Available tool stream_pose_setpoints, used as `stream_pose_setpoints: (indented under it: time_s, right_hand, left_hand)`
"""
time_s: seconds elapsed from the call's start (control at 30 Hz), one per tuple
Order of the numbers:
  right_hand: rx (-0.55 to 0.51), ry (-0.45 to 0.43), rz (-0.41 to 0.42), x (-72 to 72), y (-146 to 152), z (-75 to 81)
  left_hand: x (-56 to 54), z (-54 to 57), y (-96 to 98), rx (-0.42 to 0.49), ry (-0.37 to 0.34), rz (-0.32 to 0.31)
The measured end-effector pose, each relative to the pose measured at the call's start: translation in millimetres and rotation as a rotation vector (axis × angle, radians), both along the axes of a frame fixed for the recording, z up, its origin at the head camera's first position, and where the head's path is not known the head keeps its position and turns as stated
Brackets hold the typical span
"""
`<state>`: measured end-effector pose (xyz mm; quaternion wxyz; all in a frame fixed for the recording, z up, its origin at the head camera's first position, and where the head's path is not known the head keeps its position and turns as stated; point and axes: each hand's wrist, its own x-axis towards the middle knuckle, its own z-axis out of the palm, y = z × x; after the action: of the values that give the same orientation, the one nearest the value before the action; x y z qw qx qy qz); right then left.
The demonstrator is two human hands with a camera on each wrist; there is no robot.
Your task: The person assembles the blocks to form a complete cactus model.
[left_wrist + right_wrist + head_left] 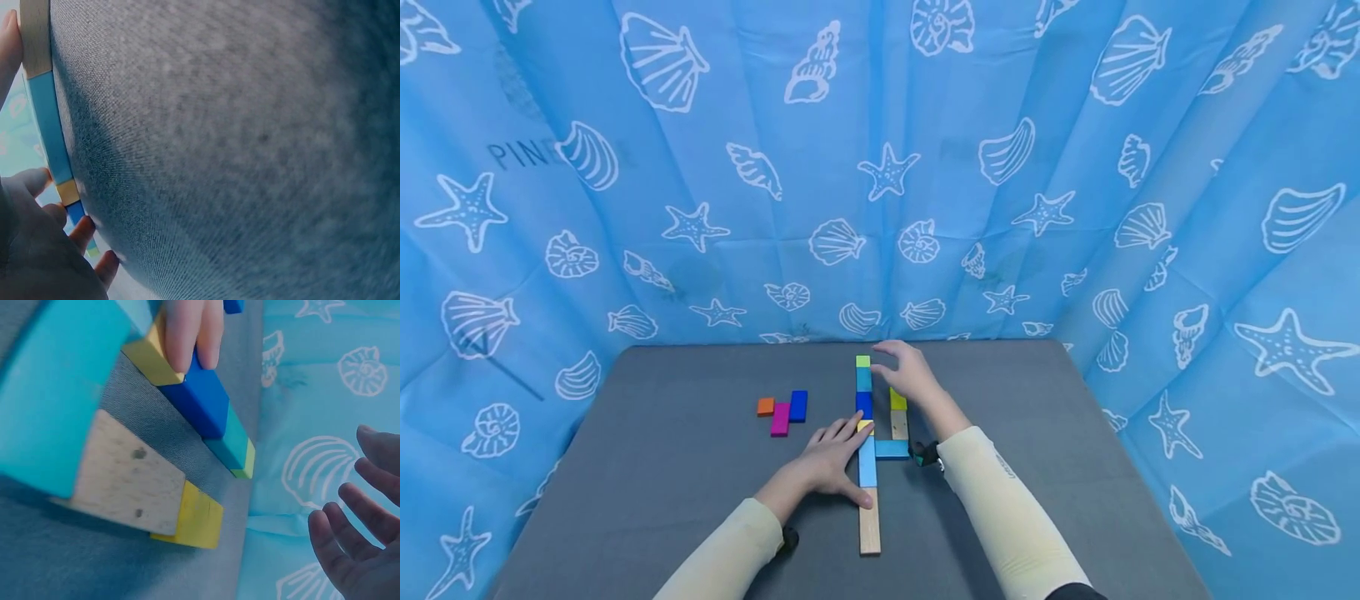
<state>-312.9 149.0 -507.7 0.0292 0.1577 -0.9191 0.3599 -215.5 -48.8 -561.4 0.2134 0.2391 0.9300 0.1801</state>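
Note:
A straight row of blocks runs away from me: a wooden block (pixel 869 533), a light blue block (pixel 867 468), a small yellow block (pixel 68 192), a dark blue block (pixel 200 403), a teal block (pixel 864 380) and a light green block (pixel 862 361). Beside it, a blue block (pixel 892 450) juts right, followed by a speckled wooden block (pixel 125 475) and a yellow block (pixel 197 515). My left hand (pixel 829 465) rests spread along the row, fingers near the small yellow block, thumb at the wooden block. Near the row's far end, my right hand (pixel 913 375) hovers with loosely bent fingers, holding nothing.
Left of the row lie an orange block (pixel 765 407), a magenta block (pixel 780 420) and another dark blue block (pixel 799 406). The grey tabletop (pixel 700 450) ends at a blue curtain (pixel 880 200) with white shell prints.

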Motion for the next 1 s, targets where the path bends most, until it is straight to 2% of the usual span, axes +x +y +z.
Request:
stream_pose_setpoints:
  time_s: [0.17, 0.33, 0.5, 0.7, 1.0]
  right_hand:
    - [0.002, 0.003, -0.007, 20.5, 7.3, -2.1]
    - [-0.002, 0.018, -0.012, 36.7, 18.8, -14.4]
    - [-0.019, 0.008, -0.013, 49.1, 31.6, -24.0]
    - [0.043, -0.050, -0.009, 60.2, 44.9, -35.4]
    - [0.186, -0.217, 0.087, 66.3, 56.2, -45.5]
  left_hand:
    - [-0.4, -1.0, -0.3, 0.002, -0.001, 0.002]
    - [-2.5, -6.9, 0.2, 0.015, -0.004, 0.007]
    - [-2.1, -4.9, 1.6, 0.007, -0.015, 0.004]
    - [-0.5, -2.6, 1.4, -0.001, -0.001, -0.001]
    - [-0.2, -3.3, 2.4, -0.002, 0.002, 0.000]
